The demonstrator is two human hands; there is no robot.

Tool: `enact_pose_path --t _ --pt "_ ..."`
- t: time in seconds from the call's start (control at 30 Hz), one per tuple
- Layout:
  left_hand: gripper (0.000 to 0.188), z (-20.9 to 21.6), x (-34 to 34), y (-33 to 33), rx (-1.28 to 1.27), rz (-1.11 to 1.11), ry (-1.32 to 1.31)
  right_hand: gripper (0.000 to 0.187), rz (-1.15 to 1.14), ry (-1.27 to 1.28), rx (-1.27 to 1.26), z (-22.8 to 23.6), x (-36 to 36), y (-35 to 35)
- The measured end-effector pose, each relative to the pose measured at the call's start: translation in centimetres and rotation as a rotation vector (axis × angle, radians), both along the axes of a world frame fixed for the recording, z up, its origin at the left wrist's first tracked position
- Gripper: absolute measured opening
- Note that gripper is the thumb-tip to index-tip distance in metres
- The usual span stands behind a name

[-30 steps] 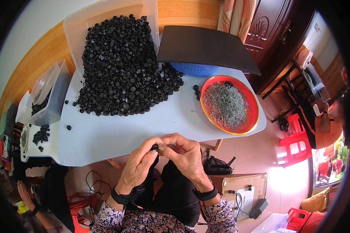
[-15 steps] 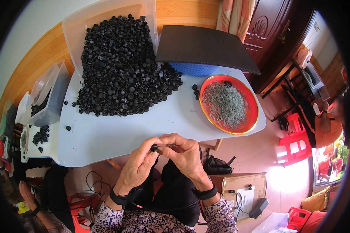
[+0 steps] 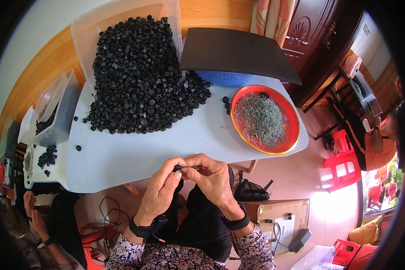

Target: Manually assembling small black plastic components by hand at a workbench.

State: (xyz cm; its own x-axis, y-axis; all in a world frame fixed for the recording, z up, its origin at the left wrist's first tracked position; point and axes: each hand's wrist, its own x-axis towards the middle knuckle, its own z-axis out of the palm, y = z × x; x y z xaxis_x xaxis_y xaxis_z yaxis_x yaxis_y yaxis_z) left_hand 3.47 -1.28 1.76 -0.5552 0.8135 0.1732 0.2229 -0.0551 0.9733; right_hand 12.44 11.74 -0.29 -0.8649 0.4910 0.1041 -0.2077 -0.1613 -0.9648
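Observation:
Above my lap, just off the table's near edge, my two hands meet at the fingertips. My left hand is closed, pinching a small round black plastic cap between thumb and fingers. My right hand is closed against it, with a thin greyish metal piece showing at its fingertips, mostly hidden. Beyond them, a large heap of similar black caps spills from a tipped clear plastic bin. To the right, a red bowl with a gold rim holds many thin silvery metal pieces.
A dark flat board lies over a blue basket at the back of the pale table. A cardboard box stands right of my lap. Another person's hands are at lower left; a person in orange sits far right.
My hands stay together at nearly the same spot, with the cap shifted very slightly. At lower left, the other person's hands have moved, and both now show.

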Motion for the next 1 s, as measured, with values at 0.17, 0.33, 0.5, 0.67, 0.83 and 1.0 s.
enact_pose_path --t 0.17,0.33,0.5,0.67,0.83,1.0 --pt "0.029 -0.5 -0.5 0.1 0.169 -0.073 -0.515 0.021 -0.007 0.013 -0.059 0.1 0.4 -0.2" --pt "0.03 0.6 -0.5 0.2 0.195 -0.103 -0.648 0.029 -0.157 0.051 0.326 1.6 0.6 -0.4" --pt "0.025 0.8 -0.3 -0.2 -0.07 0.041 -0.248 0.033 -0.177 0.059 0.655 2.7 0.6 -0.6" --pt "0.024 0.7 -0.3 -0.3 -0.117 0.019 -0.133 0.026 -0.08 -0.006 0.683 2.6 0.7 -0.5" --pt "0.025 1.4 0.1 0.0 -0.104 -0.027 -0.269 0.024 -0.125 -0.067 0.609 2.7 1.0 0.0" --pt "0.024 1.3 0.0 -0.2 -0.131 -0.066 -0.053 0.024 -0.151 -0.065 0.588 2.5 1.2 0.4"
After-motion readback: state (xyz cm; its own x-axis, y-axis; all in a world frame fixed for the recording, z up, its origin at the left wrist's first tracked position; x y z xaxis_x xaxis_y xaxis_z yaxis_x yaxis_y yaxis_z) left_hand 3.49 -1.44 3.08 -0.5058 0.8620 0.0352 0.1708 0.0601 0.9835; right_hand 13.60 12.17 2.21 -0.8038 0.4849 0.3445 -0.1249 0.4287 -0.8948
